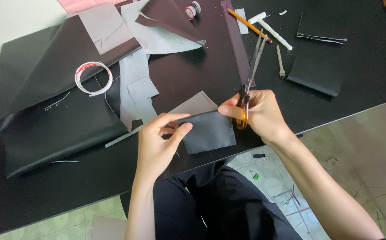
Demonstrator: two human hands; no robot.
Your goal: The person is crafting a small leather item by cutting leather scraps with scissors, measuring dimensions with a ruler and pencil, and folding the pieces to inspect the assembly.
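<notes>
My left hand (159, 142) pinches the left edge of a small dark grey leather piece (210, 132), thumb on top. My right hand (257, 113) grips a pair of scissors (250, 73) by their amber handles while its fingertips also touch the top right corner of the same piece. The scissor blades point up and away over the black table (362, 58) and look nearly closed. The piece hangs slightly over the table's front edge, above my lap.
Grey and dark leather offcuts (142, 86) lie left of centre, beside a white tape roll (93, 78) on a large black sheet (46, 120). At the back are a thread spool (192, 10), pencil (248, 24), white tool (270, 29), pricking fork (281, 63) and two black folded pieces (316, 73).
</notes>
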